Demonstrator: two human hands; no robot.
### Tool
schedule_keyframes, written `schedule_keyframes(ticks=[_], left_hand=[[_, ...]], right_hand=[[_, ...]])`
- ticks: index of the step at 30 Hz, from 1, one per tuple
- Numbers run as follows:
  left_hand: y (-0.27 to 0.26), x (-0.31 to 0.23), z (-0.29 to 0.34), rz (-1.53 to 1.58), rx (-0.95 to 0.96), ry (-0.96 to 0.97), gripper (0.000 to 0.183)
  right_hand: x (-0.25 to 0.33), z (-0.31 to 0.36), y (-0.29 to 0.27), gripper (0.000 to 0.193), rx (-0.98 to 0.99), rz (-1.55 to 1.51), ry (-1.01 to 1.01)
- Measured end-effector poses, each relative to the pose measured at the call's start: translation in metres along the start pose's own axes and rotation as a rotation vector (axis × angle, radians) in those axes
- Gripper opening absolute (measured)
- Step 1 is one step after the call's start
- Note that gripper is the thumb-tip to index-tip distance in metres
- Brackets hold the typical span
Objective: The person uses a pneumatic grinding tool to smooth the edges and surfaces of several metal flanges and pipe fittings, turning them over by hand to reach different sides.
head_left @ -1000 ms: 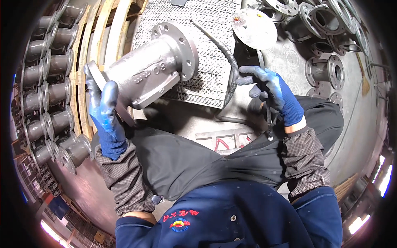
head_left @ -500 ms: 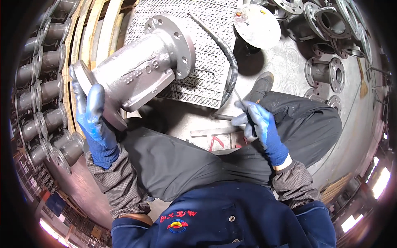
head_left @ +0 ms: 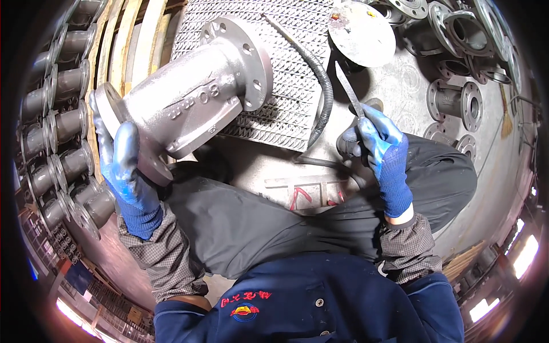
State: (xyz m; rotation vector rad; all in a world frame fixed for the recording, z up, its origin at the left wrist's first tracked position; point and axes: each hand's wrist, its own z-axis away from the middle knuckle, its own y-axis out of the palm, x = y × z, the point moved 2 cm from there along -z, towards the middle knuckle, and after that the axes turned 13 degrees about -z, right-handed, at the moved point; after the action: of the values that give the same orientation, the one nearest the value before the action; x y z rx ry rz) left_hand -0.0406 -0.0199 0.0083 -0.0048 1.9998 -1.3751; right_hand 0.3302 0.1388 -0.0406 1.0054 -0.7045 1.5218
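Note:
A grey cast flanged valve body (head_left: 183,97), with raised markings and a bolt-holed round flange at its far end, lies tilted on a metal grating at the left. My left hand (head_left: 128,174), in a blue coated glove, wraps round its near flange, thumb in front and fingers partly hidden behind. Off to the right, my gloved right hand (head_left: 380,140) is closed on a narrow flat metal file (head_left: 347,88). The file points up and away, apart from the casting.
Beneath the casting is the ridged metal grating (head_left: 286,117), with a black corrugated hose (head_left: 320,86) along its right side. A round pale stool top (head_left: 361,34) stands beyond. Flanged castings (head_left: 74,77) are stacked left; more flanged parts (head_left: 454,106) lie right. A wooden pallet (head_left: 123,46) is behind.
My right hand has moved up and to the right, and the file has swung so its flat side shows. My left hand stays on the casting's flange.

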Motion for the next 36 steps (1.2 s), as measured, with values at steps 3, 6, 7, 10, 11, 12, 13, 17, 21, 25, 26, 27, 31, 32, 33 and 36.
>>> schedule_keyframes(ticks=[3, 6, 7, 10, 11, 12, 13, 17, 21, 25, 26, 27, 31, 32, 33, 36], left_hand=[[-0.001, -0.010, -0.002, -0.053, -0.042, 0.112, 0.062], [0.002, -0.016, 0.000, -0.081, -0.056, 0.113, 0.059], [0.000, -0.016, 0.000, -0.128, -0.063, 0.140, 0.057], [-0.005, -0.005, -0.002, -0.363, -0.083, 0.326, 0.049], [-0.005, -0.008, -0.005, -0.371, -0.085, 0.332, 0.045], [-0.005, -0.008, -0.005, -0.273, -0.086, 0.266, 0.041], [-0.004, -0.008, -0.004, -0.173, -0.093, 0.202, 0.037], [0.009, -0.029, -0.003, 0.436, -0.141, -0.152, 0.048], [-0.003, -0.007, -0.004, 0.416, -0.031, -0.287, 0.060], [0.001, -0.033, -0.008, 0.377, -0.045, -0.320, 0.063], [0.003, -0.038, -0.008, 0.363, -0.050, -0.311, 0.062], [0.004, -0.043, -0.009, 0.346, -0.056, -0.302, 0.061], [0.001, -0.042, -0.006, 0.196, -0.096, -0.138, 0.047], [-0.003, -0.022, -0.001, 0.094, -0.116, -0.005, 0.043], [-0.004, -0.021, -0.001, -0.007, -0.118, 0.087, 0.043], [-0.005, -0.020, 0.002, -0.209, -0.118, 0.128, 0.040]], right_hand=[[-0.005, -0.007, -0.003, 0.025, -0.030, 0.024, -0.058], [0.000, -0.027, -0.015, 0.025, -0.162, 0.330, -0.174], [0.002, -0.038, -0.023, 0.025, -0.179, 0.699, -0.389], [0.007, -0.055, -0.024, 0.027, -0.219, 0.968, -0.419], [0.012, -0.059, -0.021, 0.028, -0.233, 1.041, -0.383], [0.016, -0.062, -0.018, 0.028, -0.242, 1.111, -0.346], [0.017, -0.065, -0.016, 0.030, -0.239, 1.137, -0.335], [0.015, -0.078, -0.015, 0.033, -0.229, 1.216, -0.305], [0.014, -0.082, -0.016, 0.033, -0.222, 1.240, -0.303], [0.014, -0.082, -0.016, 0.035, -0.198, 1.227, -0.293], [0.014, -0.081, -0.016, 0.035, -0.199, 1.238, -0.303], [0.014, -0.081, -0.015, 0.035, -0.198, 1.247, -0.314], [0.013, -0.083, -0.018, 0.032, -0.194, 1.178, -0.332], [0.013, -0.084, -0.019, 0.032, -0.179, 1.141, -0.329], [0.011, -0.085, -0.019, 0.032, -0.165, 1.107, -0.325], [0.006, -0.086, -0.029, 0.029, -0.134, 0.912, -0.353]])
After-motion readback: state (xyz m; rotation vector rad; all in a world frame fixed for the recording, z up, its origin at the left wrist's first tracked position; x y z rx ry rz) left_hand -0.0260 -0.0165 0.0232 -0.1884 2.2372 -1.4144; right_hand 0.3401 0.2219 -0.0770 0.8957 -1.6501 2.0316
